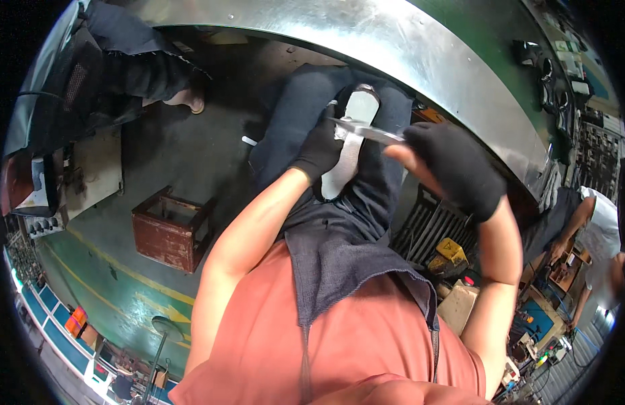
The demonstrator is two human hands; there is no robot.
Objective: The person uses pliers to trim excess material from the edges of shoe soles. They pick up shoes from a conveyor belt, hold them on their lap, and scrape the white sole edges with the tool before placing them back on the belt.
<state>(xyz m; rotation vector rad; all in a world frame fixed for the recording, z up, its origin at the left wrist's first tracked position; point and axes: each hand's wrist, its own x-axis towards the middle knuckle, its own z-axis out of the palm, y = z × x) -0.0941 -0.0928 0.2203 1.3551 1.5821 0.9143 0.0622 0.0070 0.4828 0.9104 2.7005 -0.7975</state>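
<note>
On my lap, over dark trousers and a dark apron, lies a shoe point(341, 172) with its pale, sole-shaped underside up and dark edges showing. My left hand point(319, 145), in a black glove, is closed around its side near the middle. Over the waist of the shoe reaches a slim silvery metal tool point(376, 133), blade-like and slightly blurred, so its exact kind is unclear. My right hand point(454, 165), black-gloved with a bare thumb, is closed on the tool's other end. A small whitish lump by the left fingers is hard to make out.
A metal-edged bench point(454, 57) with a green top curves close beyond my knees. A low brown wooden stool point(167, 233) stands on the floor to the left. Another person's leg point(184, 100) shows at upper left. A yellow object point(451, 251) and a co-worker point(599, 223) are at the right.
</note>
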